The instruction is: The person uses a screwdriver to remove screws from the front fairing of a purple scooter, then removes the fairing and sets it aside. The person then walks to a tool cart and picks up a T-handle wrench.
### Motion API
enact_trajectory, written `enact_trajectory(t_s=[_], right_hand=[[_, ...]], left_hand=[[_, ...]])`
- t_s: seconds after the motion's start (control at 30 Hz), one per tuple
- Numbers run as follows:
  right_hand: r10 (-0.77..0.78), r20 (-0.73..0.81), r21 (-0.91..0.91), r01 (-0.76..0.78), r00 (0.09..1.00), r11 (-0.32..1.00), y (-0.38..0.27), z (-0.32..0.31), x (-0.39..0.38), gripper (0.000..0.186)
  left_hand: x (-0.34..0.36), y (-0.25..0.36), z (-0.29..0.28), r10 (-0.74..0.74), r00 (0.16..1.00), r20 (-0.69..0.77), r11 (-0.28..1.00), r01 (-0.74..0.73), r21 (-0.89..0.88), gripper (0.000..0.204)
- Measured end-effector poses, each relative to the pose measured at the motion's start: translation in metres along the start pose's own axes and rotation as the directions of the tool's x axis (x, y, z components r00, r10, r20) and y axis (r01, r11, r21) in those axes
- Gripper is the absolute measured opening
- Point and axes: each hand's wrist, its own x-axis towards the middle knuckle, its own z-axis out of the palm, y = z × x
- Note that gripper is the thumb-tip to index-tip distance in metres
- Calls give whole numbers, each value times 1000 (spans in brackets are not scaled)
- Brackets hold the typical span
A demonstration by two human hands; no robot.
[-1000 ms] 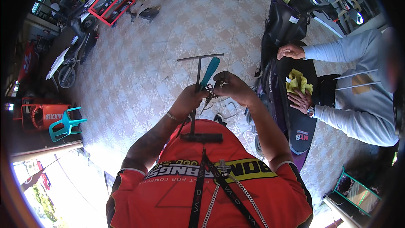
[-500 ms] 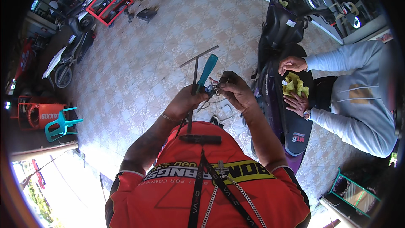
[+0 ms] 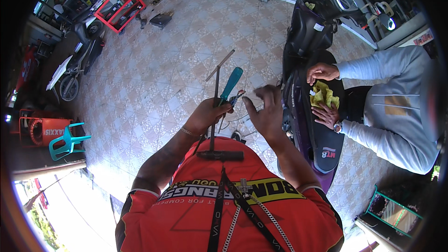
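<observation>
My left hand (image 3: 208,113) is closed around several things at once. A screwdriver with a teal handle (image 3: 232,83) slants up out of it. Beside that runs a long T-handle wrench (image 3: 216,86); its crossbar points away from me and its thick black end lies near my shirt. At the fingertips pokes out a small part with reddish wire ends (image 3: 239,94), too small to name. My right hand (image 3: 267,116) hovers just to the right of it, thumb and fingers apart, slightly blurred, with nothing visible in it.
At the right stands a scooter (image 3: 305,93); a person in a grey hoodie (image 3: 392,107) rests one hand on a yellow cloth (image 3: 323,94) on its seat. A teal plastic chair (image 3: 68,141), a parked motorcycle (image 3: 77,67) and a red tool cart (image 3: 120,7) stand left.
My right hand has let go of the small part and moved right, its fingers opening. My left hand keeps hold of the tools, with the screwdriver shifted slightly.
</observation>
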Motion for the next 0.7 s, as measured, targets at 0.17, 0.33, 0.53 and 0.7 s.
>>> enact_trajectory(t_s=[0.17,0.33,0.53,0.7], right_hand=[[-341,178,88,330,923,940,-5,10,-17,27],[-218,91,174,200,972,964,-4,30,-17,29],[-207,208,146,179,956,973,-1,33,2,22],[-239,376,106,215,895,971,0,32,13,15]], left_hand=[[3,-4,-1,13,1000,2,999,-13,-36,25],[2,-5,0,46,999,-28,998,-47,-40,26],[2,-14,-5,37,997,-75,998,-40,-45,29],[3,-24,-5,-20,994,-108,997,12,-79,31]])
